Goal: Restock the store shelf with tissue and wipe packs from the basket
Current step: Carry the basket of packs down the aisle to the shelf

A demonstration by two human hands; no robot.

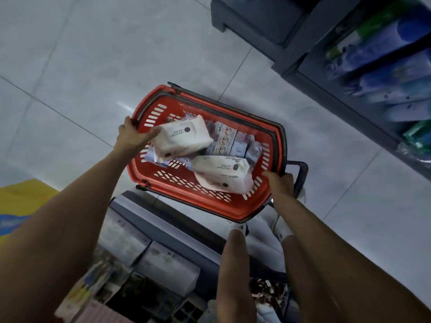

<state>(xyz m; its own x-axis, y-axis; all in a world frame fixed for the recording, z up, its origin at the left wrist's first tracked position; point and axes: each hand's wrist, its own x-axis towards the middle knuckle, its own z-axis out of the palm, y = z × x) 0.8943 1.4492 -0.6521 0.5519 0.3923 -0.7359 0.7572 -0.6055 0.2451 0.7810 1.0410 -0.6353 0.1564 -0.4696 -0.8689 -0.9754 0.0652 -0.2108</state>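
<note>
Left hand (131, 134) and right hand (279, 185) apparently grip the basket (205, 203) rim, wipe packs (184, 138) between them.

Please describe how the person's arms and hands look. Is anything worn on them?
No sleeves show: the left arm and right arm are bare to the picture's edge. The left hand and right hand wear no gloves; no watch, bracelet or ring is visible.

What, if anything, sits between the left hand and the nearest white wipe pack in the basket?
Nothing visible. The left hand holds the red basket by its rim, and the wipe pack lies on top, uncovered, right beside its fingers.
</note>
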